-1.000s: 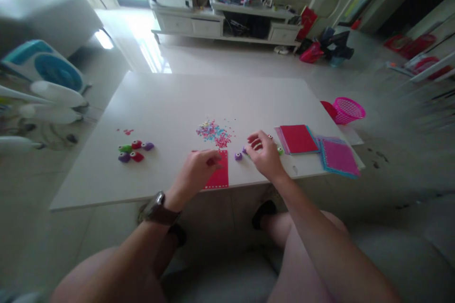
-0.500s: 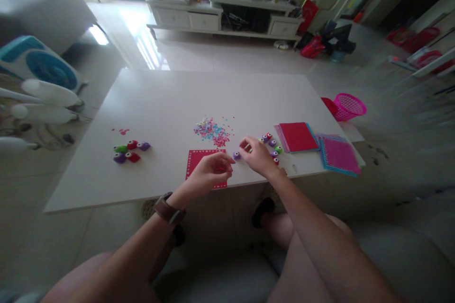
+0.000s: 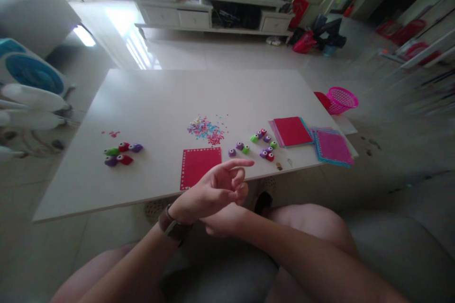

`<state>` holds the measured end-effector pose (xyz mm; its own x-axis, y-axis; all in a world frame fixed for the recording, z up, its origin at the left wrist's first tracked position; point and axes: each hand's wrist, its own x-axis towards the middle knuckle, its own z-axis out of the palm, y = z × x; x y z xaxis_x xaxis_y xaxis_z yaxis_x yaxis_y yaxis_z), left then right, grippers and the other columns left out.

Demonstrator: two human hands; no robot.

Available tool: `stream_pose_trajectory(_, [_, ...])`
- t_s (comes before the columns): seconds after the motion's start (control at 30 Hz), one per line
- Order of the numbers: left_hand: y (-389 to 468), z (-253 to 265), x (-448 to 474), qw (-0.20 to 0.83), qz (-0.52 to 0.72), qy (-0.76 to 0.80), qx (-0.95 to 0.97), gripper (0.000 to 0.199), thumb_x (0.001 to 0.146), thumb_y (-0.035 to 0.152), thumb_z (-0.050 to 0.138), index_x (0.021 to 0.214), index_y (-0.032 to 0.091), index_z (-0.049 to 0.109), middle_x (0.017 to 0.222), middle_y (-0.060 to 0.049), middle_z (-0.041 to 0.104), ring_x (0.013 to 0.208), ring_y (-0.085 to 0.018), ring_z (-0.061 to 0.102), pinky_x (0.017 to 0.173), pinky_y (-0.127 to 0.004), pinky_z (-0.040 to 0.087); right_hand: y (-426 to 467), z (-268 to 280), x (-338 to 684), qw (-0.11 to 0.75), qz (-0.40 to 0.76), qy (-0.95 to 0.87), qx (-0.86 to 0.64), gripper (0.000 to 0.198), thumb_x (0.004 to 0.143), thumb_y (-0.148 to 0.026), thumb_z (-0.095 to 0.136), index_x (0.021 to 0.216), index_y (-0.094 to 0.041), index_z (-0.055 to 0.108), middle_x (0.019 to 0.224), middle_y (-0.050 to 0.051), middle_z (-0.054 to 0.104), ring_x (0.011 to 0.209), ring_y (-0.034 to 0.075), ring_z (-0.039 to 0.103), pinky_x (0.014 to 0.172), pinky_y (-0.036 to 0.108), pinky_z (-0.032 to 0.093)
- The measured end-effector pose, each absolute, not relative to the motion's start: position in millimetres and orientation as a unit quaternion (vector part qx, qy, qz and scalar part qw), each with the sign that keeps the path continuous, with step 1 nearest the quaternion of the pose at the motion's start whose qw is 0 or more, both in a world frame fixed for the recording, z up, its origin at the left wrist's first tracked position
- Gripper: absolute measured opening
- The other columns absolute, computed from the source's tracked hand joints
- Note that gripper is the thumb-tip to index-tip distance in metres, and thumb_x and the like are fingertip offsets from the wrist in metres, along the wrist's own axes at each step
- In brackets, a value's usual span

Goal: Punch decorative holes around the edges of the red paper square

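My left hand, with a brown-strapped watch on its wrist, hovers over the table's front edge. Its index finger points right and the other fingers curl loosely; nothing shows in them. My right hand lies beneath it, its fingers hidden behind the left hand and wrist. A red square sheet with a border of pale dots is partly covered by my left hand. Right of it stand a purple eyed piece and a green eyed piece, among several more. Behind the sheet spreads a pile of confetti.
At the left of the white table are several eyed pieces and a few red bits. A stack of red sheets and dotted pink and blue sheets lie right. Beyond stands a pink basket.
My right hand has drawn back from the eyed pieces to below my left hand. My left hand has shifted slightly right and nearer me, index finger stretched out. The view has turned a little.
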<state>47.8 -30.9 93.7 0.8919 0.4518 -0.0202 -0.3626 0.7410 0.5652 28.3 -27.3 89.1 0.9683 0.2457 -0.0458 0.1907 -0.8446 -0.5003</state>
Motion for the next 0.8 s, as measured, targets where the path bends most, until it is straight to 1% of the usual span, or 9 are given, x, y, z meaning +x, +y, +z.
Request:
stream_pose_trajectory(0.13, [-31, 99, 45, 0.940, 0.188, 0.065, 0.277, 0.061, 0.076, 0.014, 0.087, 0.134, 0.030, 0.076, 0.079, 0.008, 0.035, 0.064, -0.007, 0.040, 0.062, -0.021, 0.046, -32, 100, 37, 0.428, 0.105, -0.112, -0.891, 0.026, 0.101, -0.014, 0.042, 0.099, -0.021, 0.067, 0.099, 0.005, 0.038, 0.093, 0.013, 0.062, 0.062, 0.020, 0.044])
stream_pose_trajectory(0.27, [-31, 103, 41, 0.945, 0.177, 0.050, 0.270, 0.068, 0.076, 0.012, 0.089, 0.138, 0.032, 0.074, 0.079, 0.008, 0.035, 0.064, -0.007, 0.043, 0.062, -0.022, 0.050, -36, 93, 36, 0.599, 0.175, -0.187, -0.759, 0.025, 0.104, -0.016, 0.041, 0.109, -0.022, 0.064, 0.099, 0.004, 0.034, 0.065, 0.004, 0.044, 0.053, 0.013, 0.031])
stream_pose_trajectory(0.33, [-32, 103, 39, 0.946, 0.176, 0.046, 0.268, 0.071, 0.075, 0.009, 0.088, 0.141, 0.032, 0.072, 0.080, 0.008, 0.037, 0.065, -0.006, 0.046, 0.062, -0.021, 0.050, -36, 87, 33, 0.698, 0.193, -0.175, -0.667, 0.025, 0.105, -0.016, 0.038, 0.110, -0.023, 0.062, 0.098, 0.003, 0.032, 0.060, 0.003, 0.037, 0.050, 0.012, 0.026])
stream_pose_trajectory(0.37, [-32, 103, 39, 0.946, 0.176, 0.048, 0.267, 0.072, 0.076, 0.008, 0.088, 0.142, 0.032, 0.071, 0.080, 0.008, 0.039, 0.066, -0.006, 0.047, 0.063, -0.021, 0.051, -36, 84, 32, 0.717, 0.197, -0.167, -0.647, 0.025, 0.105, -0.016, 0.039, 0.111, -0.023, 0.061, 0.097, 0.003, 0.032, 0.060, 0.004, 0.035, 0.049, 0.012, 0.027])
stream_pose_trajectory(0.43, [-33, 101, 38, 0.946, 0.173, 0.050, 0.269, 0.074, 0.076, 0.008, 0.087, 0.144, 0.031, 0.070, 0.082, 0.007, 0.043, 0.068, -0.006, 0.049, 0.063, -0.020, 0.051, -36, 75, 30, 0.681, 0.202, -0.168, -0.683, 0.025, 0.103, -0.015, 0.045, 0.117, -0.025, 0.063, 0.096, 0.003, 0.033, 0.060, 0.007, 0.034, 0.049, 0.016, 0.031])
stream_pose_trajectory(0.5, [-34, 99, 37, 0.945, 0.171, 0.049, 0.274, 0.074, 0.077, 0.012, 0.088, 0.146, 0.030, 0.069, 0.083, 0.006, 0.047, 0.068, -0.007, 0.052, 0.063, -0.020, 0.051, -38, 62, 27, 0.607, 0.196, -0.190, -0.746, 0.034, 0.101, -0.014, 0.049, 0.127, -0.028, 0.065, 0.093, 0.003, 0.034, 0.062, 0.009, 0.035, 0.052, 0.020, 0.035])
stream_pose_trajectory(0.53, [-34, 98, 38, 0.945, 0.170, 0.047, 0.277, 0.073, 0.078, 0.014, 0.088, 0.146, 0.030, 0.068, 0.083, 0.006, 0.049, 0.068, -0.007, 0.052, 0.063, -0.021, 0.052, -39, 53, 26, 0.598, 0.192, -0.209, -0.749, 0.039, 0.100, -0.014, 0.049, 0.132, -0.030, 0.066, 0.091, 0.003, 0.034, 0.062, 0.011, 0.035, 0.053, 0.022, 0.037])
stream_pose_trajectory(0.67, [-36, 95, 39, 0.945, 0.166, 0.031, 0.280, 0.065, 0.084, 0.020, 0.085, 0.146, 0.027, 0.068, 0.081, 0.005, 0.052, 0.067, -0.008, 0.053, 0.064, -0.022, 0.051, -45, 19, 23, 0.620, 0.189, -0.276, -0.710, 0.050, 0.099, -0.016, 0.045, 0.142, -0.033, 0.064, 0.083, 0.002, 0.028, 0.059, 0.016, 0.033, 0.051, 0.026, 0.037])
stream_pose_trajectory(0.8, [-37, 92, 40, 0.946, 0.152, 0.029, 0.284, 0.063, 0.087, 0.022, 0.083, 0.148, 0.027, 0.067, 0.084, 0.004, 0.055, 0.065, -0.007, 0.052, 0.062, -0.021, 0.049, -51, 5, 26, 0.655, 0.178, -0.211, -0.704, 0.045, 0.100, -0.019, 0.041, 0.136, -0.032, 0.065, 0.081, 0.001, 0.018, 0.056, 0.018, 0.017, 0.044, 0.026, 0.029])
